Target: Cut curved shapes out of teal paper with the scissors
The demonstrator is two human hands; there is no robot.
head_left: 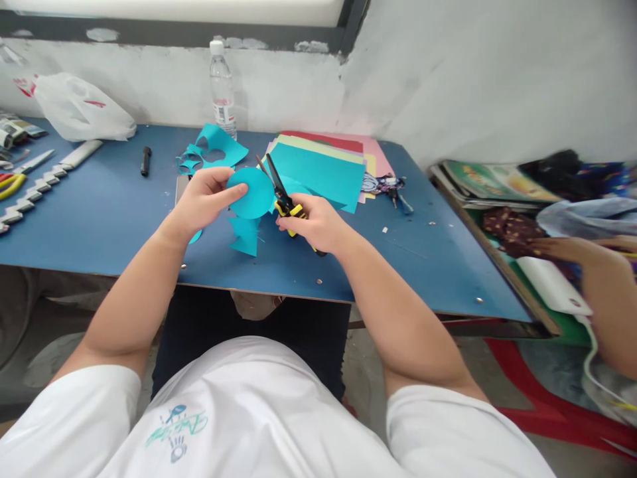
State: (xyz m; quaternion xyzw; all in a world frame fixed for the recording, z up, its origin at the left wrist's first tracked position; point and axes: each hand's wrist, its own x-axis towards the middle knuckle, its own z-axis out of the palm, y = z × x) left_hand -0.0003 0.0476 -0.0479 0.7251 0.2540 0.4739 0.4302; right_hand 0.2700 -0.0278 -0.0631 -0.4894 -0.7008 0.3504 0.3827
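Observation:
A round disc of bright blue paper is pinched at its left edge between the thumb and fingers of my left hand. My right hand grips a pair of scissors with black blades and yellow-and-black handles. The blades point up and away, a little apart, close to the disc's right edge. Below the disc a jagged blue paper scrap lies on the blue table. Behind my left hand sits a blue offcut with round holes.
Sheets of coloured paper are stacked behind my right hand. A water bottle stands by the wall. Leftward are a black marker, a plastic bag and other scissors. Another person's arm reaches in at right, near a white power strip.

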